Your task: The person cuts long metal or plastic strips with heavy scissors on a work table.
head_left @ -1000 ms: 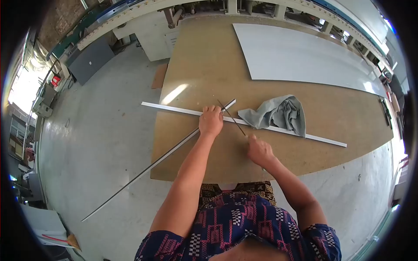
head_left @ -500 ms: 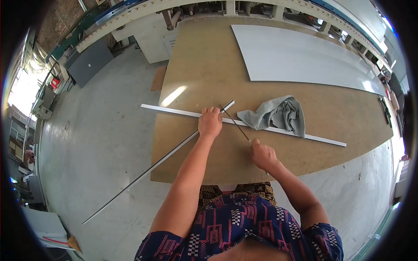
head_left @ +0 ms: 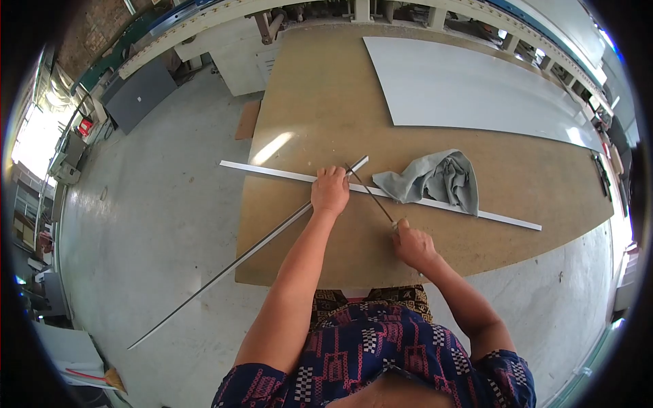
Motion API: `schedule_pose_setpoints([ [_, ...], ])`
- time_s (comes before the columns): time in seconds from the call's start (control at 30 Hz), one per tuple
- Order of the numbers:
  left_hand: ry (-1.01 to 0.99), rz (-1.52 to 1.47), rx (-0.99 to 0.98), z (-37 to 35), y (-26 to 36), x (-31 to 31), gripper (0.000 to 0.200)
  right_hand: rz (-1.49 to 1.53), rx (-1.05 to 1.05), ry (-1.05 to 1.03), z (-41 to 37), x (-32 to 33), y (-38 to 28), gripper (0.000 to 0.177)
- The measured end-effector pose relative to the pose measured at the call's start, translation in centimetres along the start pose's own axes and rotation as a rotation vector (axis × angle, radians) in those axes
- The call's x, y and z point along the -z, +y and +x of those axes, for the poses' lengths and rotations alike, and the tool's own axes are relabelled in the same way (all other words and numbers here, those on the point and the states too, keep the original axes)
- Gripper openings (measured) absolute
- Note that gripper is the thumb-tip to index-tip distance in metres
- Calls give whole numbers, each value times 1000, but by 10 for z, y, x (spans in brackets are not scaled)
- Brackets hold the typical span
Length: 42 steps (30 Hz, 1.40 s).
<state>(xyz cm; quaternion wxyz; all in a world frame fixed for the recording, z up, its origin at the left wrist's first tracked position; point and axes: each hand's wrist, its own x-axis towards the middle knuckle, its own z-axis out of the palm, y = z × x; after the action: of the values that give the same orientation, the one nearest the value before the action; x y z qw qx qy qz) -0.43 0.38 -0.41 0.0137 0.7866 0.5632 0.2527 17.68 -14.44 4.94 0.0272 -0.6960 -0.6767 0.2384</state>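
My left hand [head_left: 330,192] is closed around a long, narrow metal strip [head_left: 272,236]. It slants from the lower left, past the table edge, up to a short end beyond my fingers. That strip crosses over a second, white strip [head_left: 272,173] lying across the table. My right hand [head_left: 415,246] grips the handle of a thin file [head_left: 375,198], its narrow dark shaft pointing up and left. The file's tip meets the slanted strip just beyond my left fingers. A crumpled grey cloth [head_left: 439,182] lies over part of the white strip, to the right of the file.
A large white panel [head_left: 469,88] rests on the far right of the brown table [head_left: 320,88]. Dark tools [head_left: 601,173] lie by the right edge. A machine frame [head_left: 360,10] runs along the back. Grey floor [head_left: 163,204] lies to the left.
The file and my right hand have shifted very slightly to the right. My left hand keeps its hold on the strip, and the cloth lies as before.
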Motion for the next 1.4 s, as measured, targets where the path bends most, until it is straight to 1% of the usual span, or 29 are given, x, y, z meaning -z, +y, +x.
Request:
schedule_pose_setpoints([
  [0.07, 13, 2, -11, 2, 0, 0, 13, 20, 36, 28, 20, 0, -1, 25],
  [0.2, 19, 2, -18, 2, 1, 2, 13, 71, 97, 219, 88, -15, -24, 19],
  [0.27, 17, 5, -8, 2, 1, 1, 13, 62, 102, 218, 95, -17, -29, 19],
  [0.33, 7, 5, -12, 1, 1, 2, 13, 64, 84, 185, 87, -16, -26, 20],
  [0.4, 7, 1, -14, 2, 1, 2, 13, 79, 56, 128, 54, -9, -13, 22],
  [0.47, 16, -1, -13, 1, 1, 1, 12, 23, 7, 17, 20, -5, -2, 24],
  [0.57, -35, 49, -4, 3, 0, 1, 12, 22, 11, 19, 7, -2, 2, 24],
  [0.67, 2, -4, -17, 2, 1, 1, 12, 94, 14, 42, 40, 0, -13, 24],
  [0.77, 3, -2, -16, 2, 2, 2, 12, 73, 91, 179, 91, -19, -22, 24],
  [0.9, 3, 0, -10, 1, 2, 2, 13, 64, 61, 138, 82, -14, -26, 24],
  [0.97, -7, -7, -2, 3, 3, 4, 13, 89, 39, 91, 50, -9, -12, 24],
  [1.07, -32, 37, -10, 2, 1, 2, 12, 28, -29, -11, 6, -1, -1, 22],
  [1.17, -36, 43, 11, 5, 0, 1, 12, 38, 12, 21, 14, 1, 1, 23],
  [1.33, 1, 56, -21, 4, 1, -1, 12, 91, 65, 157, 86, -13, -24, 22],
  [1.4, 8, 42, -19, 6, -1, 1, 12, 77, 78, 165, 93, -13, -30, 23],
])
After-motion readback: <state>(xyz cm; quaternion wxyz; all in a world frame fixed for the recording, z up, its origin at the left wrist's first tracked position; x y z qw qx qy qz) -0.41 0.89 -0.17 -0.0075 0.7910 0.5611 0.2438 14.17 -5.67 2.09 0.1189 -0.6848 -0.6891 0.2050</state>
